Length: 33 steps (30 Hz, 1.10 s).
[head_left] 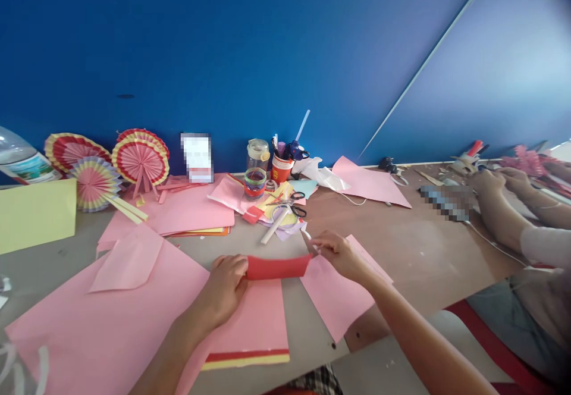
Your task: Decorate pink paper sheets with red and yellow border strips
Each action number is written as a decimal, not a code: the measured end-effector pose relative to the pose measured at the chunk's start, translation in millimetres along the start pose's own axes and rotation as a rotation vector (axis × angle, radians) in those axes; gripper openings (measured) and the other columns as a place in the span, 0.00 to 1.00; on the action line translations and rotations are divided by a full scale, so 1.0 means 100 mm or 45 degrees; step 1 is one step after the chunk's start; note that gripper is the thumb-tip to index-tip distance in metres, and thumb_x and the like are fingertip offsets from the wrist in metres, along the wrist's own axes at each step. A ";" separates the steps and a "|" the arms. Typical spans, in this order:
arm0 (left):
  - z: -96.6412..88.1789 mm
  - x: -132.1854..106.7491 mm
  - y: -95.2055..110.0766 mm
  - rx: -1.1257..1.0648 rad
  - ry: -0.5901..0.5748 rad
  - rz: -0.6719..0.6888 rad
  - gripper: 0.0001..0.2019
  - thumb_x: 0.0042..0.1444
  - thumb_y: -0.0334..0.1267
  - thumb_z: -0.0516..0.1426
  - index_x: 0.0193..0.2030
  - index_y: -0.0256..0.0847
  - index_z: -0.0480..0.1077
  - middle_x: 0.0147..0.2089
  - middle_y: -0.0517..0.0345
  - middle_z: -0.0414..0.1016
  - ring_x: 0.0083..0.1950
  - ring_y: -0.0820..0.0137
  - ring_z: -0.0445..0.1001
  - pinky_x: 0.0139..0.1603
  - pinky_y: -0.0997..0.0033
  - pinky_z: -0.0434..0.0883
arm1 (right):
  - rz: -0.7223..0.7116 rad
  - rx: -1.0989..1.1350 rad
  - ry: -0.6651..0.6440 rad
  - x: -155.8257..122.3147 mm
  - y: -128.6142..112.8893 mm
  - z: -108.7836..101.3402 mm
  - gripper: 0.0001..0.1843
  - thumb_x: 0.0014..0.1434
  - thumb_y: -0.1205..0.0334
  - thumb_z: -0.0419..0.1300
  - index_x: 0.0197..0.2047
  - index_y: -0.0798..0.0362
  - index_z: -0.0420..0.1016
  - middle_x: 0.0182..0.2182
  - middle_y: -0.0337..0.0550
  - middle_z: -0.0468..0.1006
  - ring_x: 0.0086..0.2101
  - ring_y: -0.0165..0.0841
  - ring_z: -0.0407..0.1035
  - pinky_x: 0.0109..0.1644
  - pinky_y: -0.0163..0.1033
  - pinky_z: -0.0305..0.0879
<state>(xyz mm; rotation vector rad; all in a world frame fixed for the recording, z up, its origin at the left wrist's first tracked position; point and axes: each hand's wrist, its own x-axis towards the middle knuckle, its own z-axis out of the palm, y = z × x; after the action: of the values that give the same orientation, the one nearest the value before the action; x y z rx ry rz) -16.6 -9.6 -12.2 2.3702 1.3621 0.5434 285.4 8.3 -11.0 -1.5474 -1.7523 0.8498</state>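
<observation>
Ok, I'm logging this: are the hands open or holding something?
Left hand: closed, holding the red paper strip.
Right hand: curled at the strip's right end; grip can't be told.

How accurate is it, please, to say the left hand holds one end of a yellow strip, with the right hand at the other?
The colour is wrong: the head view shows a red strip. The left hand holds one end, with the right hand at the other.

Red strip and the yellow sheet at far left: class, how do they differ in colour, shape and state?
Colour: the strip is red, the sheet pale yellow. Shape: the strip is long and narrow, the sheet broader. State: the left hand holds the strip's end; no hand shows on the sheet. Both look plain and unprinted.
</observation>
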 end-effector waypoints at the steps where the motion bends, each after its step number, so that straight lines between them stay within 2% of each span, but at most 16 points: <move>1: 0.00 -0.01 0.01 -0.027 -0.052 0.048 0.12 0.54 0.26 0.46 0.34 0.44 0.67 0.40 0.59 0.75 0.43 0.68 0.72 0.50 0.64 0.64 | -0.024 -0.114 0.045 0.00 0.03 -0.06 0.15 0.55 0.63 0.52 0.38 0.52 0.79 0.36 0.46 0.74 0.34 0.33 0.68 0.39 0.40 0.65; 4: 0.02 0.00 0.00 -0.086 -0.176 0.132 0.13 0.55 0.23 0.43 0.32 0.42 0.63 0.40 0.58 0.73 0.42 0.68 0.70 0.51 0.61 0.61 | -0.023 -0.269 0.271 0.04 0.00 -0.19 0.17 0.55 0.64 0.51 0.43 0.53 0.78 0.41 0.49 0.72 0.35 0.34 0.68 0.39 0.41 0.67; 6: 0.04 0.01 -0.02 -0.066 -0.202 0.158 0.12 0.55 0.23 0.43 0.32 0.42 0.62 0.40 0.58 0.73 0.42 0.68 0.69 0.51 0.59 0.59 | -0.063 -0.268 0.392 0.10 -0.12 -0.24 0.19 0.53 0.65 0.52 0.45 0.53 0.77 0.44 0.49 0.71 0.37 0.34 0.69 0.40 0.40 0.67; 8: 0.08 0.01 -0.04 -0.055 -0.217 0.171 0.11 0.56 0.24 0.43 0.32 0.42 0.61 0.42 0.58 0.73 0.43 0.67 0.68 0.52 0.58 0.58 | -0.165 -0.228 0.459 0.18 -0.29 -0.25 0.19 0.51 0.67 0.50 0.44 0.53 0.77 0.44 0.48 0.71 0.40 0.35 0.69 0.43 0.38 0.66; 9: 0.09 0.01 -0.05 -0.056 -0.220 0.175 0.11 0.57 0.24 0.44 0.32 0.42 0.61 0.42 0.58 0.73 0.44 0.67 0.68 0.52 0.58 0.58 | -0.220 -0.189 0.442 0.23 -0.38 -0.24 0.19 0.52 0.68 0.50 0.43 0.53 0.77 0.42 0.46 0.72 0.41 0.34 0.69 0.45 0.38 0.66; 11: 0.11 0.00 -0.07 -0.058 -0.221 0.182 0.10 0.57 0.25 0.44 0.32 0.42 0.62 0.44 0.58 0.73 0.45 0.67 0.68 0.53 0.58 0.57 | -0.240 -0.102 0.306 0.32 -0.54 -0.17 0.17 0.54 0.67 0.49 0.41 0.53 0.77 0.36 0.43 0.75 0.38 0.33 0.70 0.44 0.37 0.65; 14: 0.12 -0.02 -0.08 -0.042 -0.203 0.199 0.10 0.55 0.24 0.45 0.33 0.42 0.62 0.44 0.58 0.72 0.45 0.67 0.68 0.52 0.58 0.58 | -0.026 -0.110 -0.065 0.47 -0.69 0.03 0.16 0.60 0.59 0.49 0.43 0.53 0.76 0.27 0.39 0.76 0.29 0.31 0.70 0.37 0.35 0.65; 16: 0.11 -0.03 -0.06 -0.019 -0.191 0.216 0.10 0.55 0.24 0.46 0.33 0.42 0.64 0.45 0.57 0.72 0.45 0.67 0.68 0.53 0.58 0.58 | 0.105 -0.286 -0.242 0.56 -0.73 0.22 0.19 0.62 0.53 0.50 0.49 0.54 0.72 0.25 0.40 0.76 0.28 0.32 0.71 0.35 0.34 0.64; 18: 0.10 -0.04 -0.04 -0.002 -0.172 0.222 0.09 0.54 0.25 0.49 0.35 0.42 0.66 0.46 0.57 0.72 0.47 0.66 0.68 0.55 0.57 0.57 | 0.142 -0.562 -0.247 0.62 -0.75 0.42 0.25 0.62 0.48 0.51 0.57 0.54 0.66 0.29 0.45 0.78 0.33 0.36 0.73 0.37 0.37 0.64; 21: 0.07 -0.05 0.01 -0.009 -0.162 0.188 0.10 0.53 0.27 0.52 0.39 0.44 0.69 0.48 0.58 0.72 0.50 0.65 0.68 0.60 0.53 0.53 | 0.147 -0.821 -0.236 0.65 -0.74 0.67 0.32 0.61 0.43 0.50 0.63 0.51 0.58 0.35 0.53 0.79 0.38 0.45 0.74 0.39 0.43 0.63; 24: 0.06 -0.06 0.04 -0.011 -0.177 0.157 0.13 0.51 0.27 0.54 0.42 0.46 0.70 0.49 0.58 0.73 0.51 0.64 0.68 0.63 0.49 0.49 | 0.143 -0.857 -0.283 0.67 -0.71 0.80 0.28 0.61 0.45 0.51 0.60 0.49 0.64 0.37 0.52 0.79 0.40 0.45 0.74 0.40 0.43 0.62; 27: 0.06 -0.05 0.04 0.010 -0.189 0.152 0.14 0.51 0.27 0.55 0.43 0.47 0.71 0.49 0.57 0.73 0.51 0.63 0.68 0.63 0.47 0.49 | 0.160 -0.798 -0.300 0.67 -0.67 0.80 0.19 0.60 0.49 0.54 0.49 0.50 0.72 0.36 0.48 0.79 0.40 0.40 0.73 0.40 0.38 0.61; 30: 0.07 -0.04 0.03 0.004 -0.195 0.152 0.13 0.53 0.27 0.54 0.42 0.47 0.71 0.49 0.56 0.73 0.51 0.63 0.68 0.63 0.45 0.48 | 0.179 -0.702 -0.316 0.60 -0.62 0.67 0.16 0.59 0.52 0.55 0.47 0.51 0.71 0.31 0.42 0.78 0.34 0.34 0.72 0.36 0.34 0.60; 33: 0.07 -0.04 0.01 -0.003 -0.193 0.158 0.11 0.55 0.28 0.53 0.41 0.47 0.72 0.48 0.57 0.73 0.50 0.64 0.68 0.63 0.43 0.48 | 0.238 -0.448 -0.400 0.41 -0.57 0.45 0.14 0.58 0.57 0.56 0.46 0.52 0.69 0.25 0.35 0.74 0.27 0.29 0.68 0.32 0.32 0.59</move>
<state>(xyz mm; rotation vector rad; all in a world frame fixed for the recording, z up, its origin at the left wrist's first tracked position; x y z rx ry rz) -13.8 -14.7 -18.5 2.4507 1.1555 0.3888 212.4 41.0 10.8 -1.9127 -2.0925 0.9555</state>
